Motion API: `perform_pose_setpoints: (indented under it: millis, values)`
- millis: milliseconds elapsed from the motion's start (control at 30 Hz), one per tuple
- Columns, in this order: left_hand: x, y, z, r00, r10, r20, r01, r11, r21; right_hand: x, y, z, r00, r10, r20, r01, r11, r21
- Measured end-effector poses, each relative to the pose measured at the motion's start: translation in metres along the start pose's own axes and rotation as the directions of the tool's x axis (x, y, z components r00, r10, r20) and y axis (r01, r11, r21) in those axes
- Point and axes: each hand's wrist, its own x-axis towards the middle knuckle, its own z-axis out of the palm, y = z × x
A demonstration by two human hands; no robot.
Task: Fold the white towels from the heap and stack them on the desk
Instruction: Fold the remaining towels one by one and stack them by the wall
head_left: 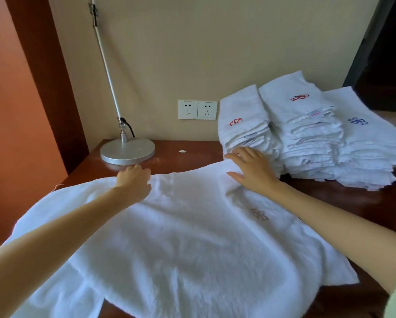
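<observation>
A large white towel (pixel 181 237) lies spread flat over the dark wooden desk (pixel 364 203), with a faint embroidered mark near its right side. My left hand (pixel 135 182) rests on the towel's far edge at the left, its fingers bent over the hem. My right hand (pixel 252 168) lies flat with spread fingers on the towel's far right corner. Just behind that hand stand three stacks of folded white towels (pixel 307 134), marked with red and blue embroidery.
A silver desk lamp base (pixel 127 151) with a slanted arm stands at the back left. A double wall socket (pixel 197 109) sits on the beige wall. A small white scrap (pixel 182 151) lies on the desk. The towel's near left part hangs over the desk edge.
</observation>
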Motion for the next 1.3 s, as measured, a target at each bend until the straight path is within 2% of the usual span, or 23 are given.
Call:
perform_pose_setpoints:
  millis: [67, 100, 167, 200, 233, 267, 300, 333, 400, 533, 667, 733, 800, 900, 1033, 1167, 1300]
  values:
    - [-0.010, 0.046, -0.008, 0.985, 0.166, -0.044, -0.169, 0.981, -0.093, -0.024, 0.009, -0.016, 0.997, 0.034, -0.073, -0.034, 0.999, 0.006]
    - [-0.015, 0.069, -0.010, 0.970, 0.236, -0.055, -0.242, 0.962, -0.125, -0.038, 0.015, -0.024, 0.995, 0.084, -0.060, -0.082, 0.996, 0.021]
    - [-0.024, 0.111, -0.009, 0.940, 0.337, -0.059, -0.342, 0.924, -0.169, -0.067, 0.033, -0.037, 0.947, 0.302, 0.106, -0.308, 0.951, 0.042]
    - [-0.028, 0.128, -0.007, 0.931, 0.364, -0.043, -0.365, 0.911, -0.194, -0.079, 0.042, -0.041, 0.855, 0.452, 0.254, -0.474, 0.880, 0.031]
    - [-0.030, 0.143, -0.003, 0.926, 0.377, -0.020, -0.371, 0.900, -0.228, -0.089, 0.049, -0.044, 0.702, 0.572, 0.423, -0.641, 0.767, 0.026]
    - [-0.032, 0.155, 0.002, 0.926, 0.378, 0.014, -0.361, 0.894, -0.267, -0.096, 0.053, -0.047, 0.535, 0.616, 0.578, -0.782, 0.621, 0.062]
    - [-0.032, 0.165, 0.008, 0.928, 0.371, 0.048, -0.340, 0.890, -0.303, -0.100, 0.056, -0.049, 0.426, 0.610, 0.669, -0.876, 0.463, 0.136]
    - [-0.031, 0.172, 0.015, 0.931, 0.358, 0.078, -0.316, 0.893, -0.321, -0.102, 0.058, -0.049, 0.375, 0.595, 0.711, -0.919, 0.343, 0.197]
    - [-0.031, 0.178, 0.029, 0.942, 0.321, 0.100, -0.277, 0.910, -0.310, -0.102, 0.057, -0.049, 0.368, 0.582, 0.725, -0.928, 0.273, 0.252]
    - [-0.032, 0.178, 0.041, 0.955, 0.292, 0.054, -0.252, 0.892, -0.376, -0.087, 0.046, -0.036, 0.427, 0.563, 0.708, -0.904, 0.288, 0.316]
    - [-0.032, 0.180, 0.041, 0.963, 0.271, 0.007, -0.243, 0.874, -0.420, -0.073, 0.028, -0.018, 0.445, 0.593, 0.670, -0.875, 0.446, 0.186]
    - [-0.035, 0.179, 0.043, 0.969, 0.244, -0.039, -0.236, 0.864, -0.445, -0.075, 0.017, -0.014, 0.492, 0.626, 0.604, -0.833, 0.539, 0.120]
    - [-0.036, 0.176, 0.043, 0.971, 0.230, -0.064, -0.233, 0.849, -0.475, -0.083, 0.014, -0.009, 0.538, 0.664, 0.519, -0.818, 0.559, 0.134]
    - [-0.038, 0.174, 0.042, 0.953, 0.298, -0.057, -0.289, 0.831, -0.475, -0.098, 0.023, -0.018, 0.505, 0.731, 0.459, -0.859, 0.477, 0.185]
    - [-0.045, 0.174, 0.042, 0.890, 0.456, 0.023, -0.410, 0.819, -0.402, -0.142, 0.061, -0.045, 0.397, 0.806, 0.439, -0.908, 0.415, 0.059]
    - [-0.053, 0.187, 0.037, 0.811, 0.582, 0.065, -0.533, 0.780, -0.328, -0.168, 0.080, -0.066, 0.365, 0.791, 0.492, -0.897, 0.439, -0.041]
    - [-0.053, 0.191, 0.031, 0.791, 0.601, 0.115, -0.537, 0.772, -0.340, -0.166, 0.076, -0.077, 0.358, 0.796, 0.488, -0.884, 0.457, -0.099]
